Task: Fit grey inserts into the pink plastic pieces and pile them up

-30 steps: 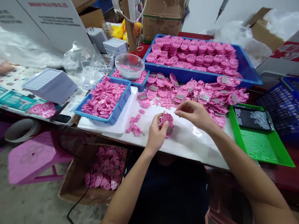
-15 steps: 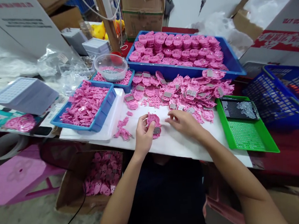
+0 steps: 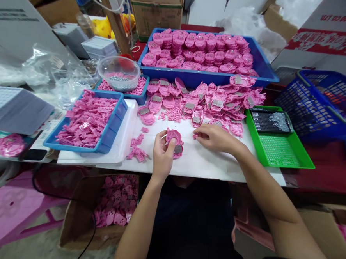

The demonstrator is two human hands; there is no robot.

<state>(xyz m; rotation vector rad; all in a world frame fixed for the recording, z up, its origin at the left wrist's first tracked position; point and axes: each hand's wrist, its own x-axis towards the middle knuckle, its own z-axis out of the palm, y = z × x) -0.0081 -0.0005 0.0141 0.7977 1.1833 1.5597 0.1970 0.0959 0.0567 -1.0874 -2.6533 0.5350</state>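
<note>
My left hand (image 3: 163, 151) is closed round a pink plastic casing (image 3: 174, 136) with a grey plate on its lower part, the thumb lying across its face. To the right, my right hand (image 3: 210, 138) is held low over the white work surface, its fingertips pinched on a small pink plastic piece (image 3: 195, 136) that is mostly hidden. Behind both hands lies a heap of similar pink casings (image 3: 218, 101), many with grey plates. Small pink pegs (image 3: 173, 114) are scattered in front of that heap. Left of my left hand are loose pink pieces (image 3: 137, 153).
A large blue tray (image 3: 187, 74) at the back holds stacked pink casings. At left stand a blue bin (image 3: 110, 139) of pink parts and a clear bowl (image 3: 118, 72) of small metal bits. A green tray (image 3: 305, 158) and blue basket (image 3: 295, 110) are at right.
The whole view has shifted slightly. My left hand still holds the casing, and a bit of pink now shows at my right fingertips.
</note>
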